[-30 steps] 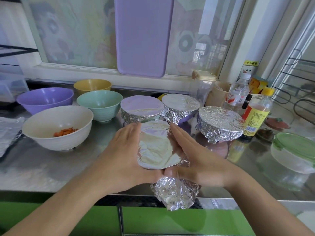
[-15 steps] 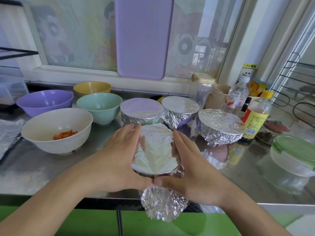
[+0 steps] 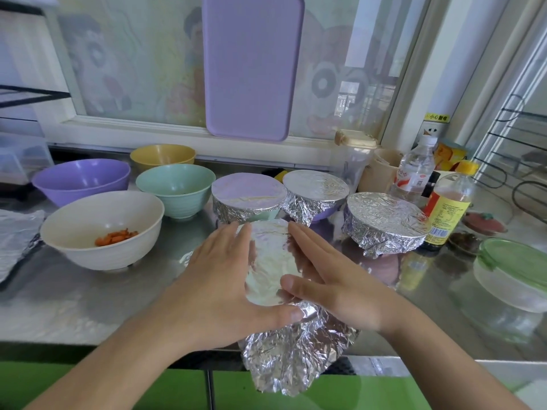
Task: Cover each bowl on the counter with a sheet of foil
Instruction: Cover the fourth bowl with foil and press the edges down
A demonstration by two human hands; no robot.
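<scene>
Near the counter (image 3: 59, 303) edge, left hand (image 3: 219, 279) and right hand (image 3: 334, 279) lie flat, fingers straight, pressing foil (image 3: 272, 261) over what looks like a bowl.

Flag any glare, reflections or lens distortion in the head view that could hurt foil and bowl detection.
Head view: daylight from the window; foil between the left hand and right hand glares white; the rear covered bowl mirrors the purple board; the steel counter reflects bottles; wide-angle bending at the right edge.
</scene>
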